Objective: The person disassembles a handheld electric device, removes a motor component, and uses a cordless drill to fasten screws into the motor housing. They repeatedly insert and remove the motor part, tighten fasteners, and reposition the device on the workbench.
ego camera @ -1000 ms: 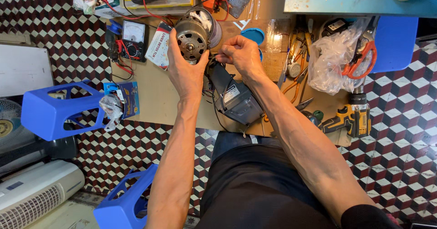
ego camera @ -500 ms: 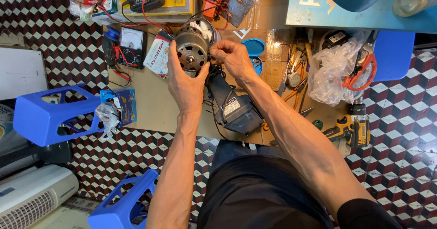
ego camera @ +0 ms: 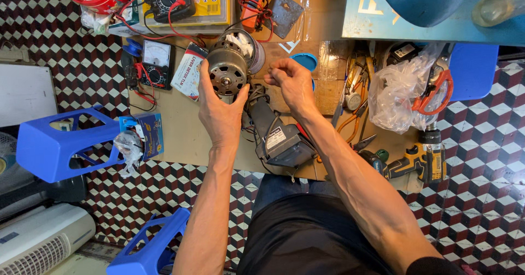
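I am cupping the round grey metal motor (ego camera: 228,70) in my left hand (ego camera: 221,113), fingers wrapped to steady it above the counter (ego camera: 180,138), while my right hand (ego camera: 292,83), fingers pinched narrow, is working just right of it.

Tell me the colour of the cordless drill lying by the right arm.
The cordless drill is yellow and black, seen in the head view.

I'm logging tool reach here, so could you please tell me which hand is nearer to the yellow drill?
Right. The right hand is up by the motor, well left of and above the yellow drill. The left hand, gripping the motor, is farther left.
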Demonstrator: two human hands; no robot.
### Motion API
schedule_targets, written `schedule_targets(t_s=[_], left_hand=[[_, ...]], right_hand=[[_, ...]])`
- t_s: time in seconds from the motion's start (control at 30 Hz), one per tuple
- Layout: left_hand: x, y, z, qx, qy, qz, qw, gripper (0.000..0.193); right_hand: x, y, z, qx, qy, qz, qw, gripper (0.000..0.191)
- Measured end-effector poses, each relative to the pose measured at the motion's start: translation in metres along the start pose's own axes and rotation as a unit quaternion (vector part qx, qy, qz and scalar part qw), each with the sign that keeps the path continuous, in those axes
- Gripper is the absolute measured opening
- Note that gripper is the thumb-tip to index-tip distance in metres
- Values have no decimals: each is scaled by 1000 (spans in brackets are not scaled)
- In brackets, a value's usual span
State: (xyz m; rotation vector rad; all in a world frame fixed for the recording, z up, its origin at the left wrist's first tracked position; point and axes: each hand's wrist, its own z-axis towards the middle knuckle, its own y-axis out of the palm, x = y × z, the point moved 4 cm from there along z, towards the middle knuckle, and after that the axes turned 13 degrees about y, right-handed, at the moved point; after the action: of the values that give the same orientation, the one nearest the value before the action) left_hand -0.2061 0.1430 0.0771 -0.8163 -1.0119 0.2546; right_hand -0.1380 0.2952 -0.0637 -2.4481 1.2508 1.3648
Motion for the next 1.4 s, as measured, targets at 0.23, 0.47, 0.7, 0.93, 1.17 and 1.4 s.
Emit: schedule_targets(t_s=[0.23,0.47,0.7,0.93,1.17,1.4], left_hand=[[2,1,1,-10,30,23,999,93],[4,4,3,-23,19,20,999,93],[-4,-5,5,-24,21,39,999,94],[-39,-33,8,-35,40,-49,997,69],[-79,-49,37,-65,90,-132,985,46],[-134,-44,15,45,2,-331,943,39]], right_hand=[[13,-51,-59,44,25,-119,992,19],[20,-50,-36,5,-72,-317,946,20],[-18,-45,-45,-11,2,-289,957,23],[-76,-4,-139,34,-109,-369,922,26],[-52,73,-203,95,-268,-621,731,59],[-17,84,-207,129,-206,-628,739,75]])
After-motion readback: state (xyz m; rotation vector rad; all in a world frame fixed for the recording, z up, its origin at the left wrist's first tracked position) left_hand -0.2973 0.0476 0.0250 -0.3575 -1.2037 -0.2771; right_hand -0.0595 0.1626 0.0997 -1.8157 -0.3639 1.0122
